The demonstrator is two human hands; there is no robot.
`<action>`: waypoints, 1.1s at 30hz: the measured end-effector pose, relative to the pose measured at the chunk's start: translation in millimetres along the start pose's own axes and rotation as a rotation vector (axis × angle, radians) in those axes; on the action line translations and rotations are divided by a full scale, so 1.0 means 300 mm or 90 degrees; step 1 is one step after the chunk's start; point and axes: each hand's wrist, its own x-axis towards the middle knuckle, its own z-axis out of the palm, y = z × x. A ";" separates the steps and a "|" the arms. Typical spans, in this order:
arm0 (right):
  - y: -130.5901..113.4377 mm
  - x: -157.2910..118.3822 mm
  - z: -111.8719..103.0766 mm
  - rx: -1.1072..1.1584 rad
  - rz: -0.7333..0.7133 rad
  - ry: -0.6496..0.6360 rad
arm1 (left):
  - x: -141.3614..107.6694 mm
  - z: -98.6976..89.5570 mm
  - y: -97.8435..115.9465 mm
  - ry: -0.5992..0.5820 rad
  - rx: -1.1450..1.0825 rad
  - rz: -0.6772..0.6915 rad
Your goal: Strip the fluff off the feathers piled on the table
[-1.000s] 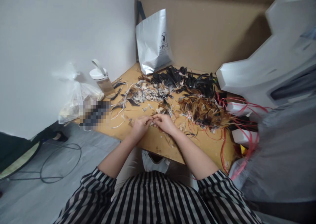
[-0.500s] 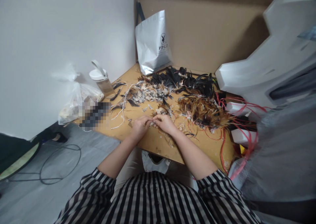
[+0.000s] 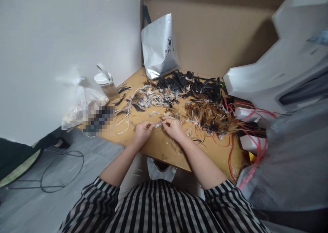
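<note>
Left grip (image 3: 143, 132), right grip (image 3: 174, 128) pinched, pale wisp (image 3: 158, 125) between, over tabletop (image 3: 159, 146).

A small feather piece (image 3: 158, 125), pale grey-white and narrow, is extending crosswise from the pinched fingertips of the left hand (image 3: 144, 132) toward those of the right hand (image 3: 173, 127); contact at the right end is too small to confirm. A brownish feather tuft (image 3: 174, 113) is lying just beyond the right hand on the tabletop (image 3: 159, 144). Farther back, a mottled white-and-brown heap (image 3: 160, 96) is lying loosely, a black feather row (image 3: 189, 82) is curving behind it and rightward, and a brown feather heap (image 3: 212, 116) is spreading at the right.
</note>
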 end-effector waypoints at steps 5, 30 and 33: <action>-0.002 0.000 -0.005 0.004 -0.007 0.024 | 0.003 0.006 -0.023 -0.007 -0.022 -0.023; -0.060 -0.004 -0.021 0.142 -0.030 0.022 | 0.025 0.003 0.085 -0.148 -0.493 -0.309; -0.062 0.004 -0.037 0.186 0.029 0.110 | 0.036 0.008 0.089 -0.118 -0.497 -0.282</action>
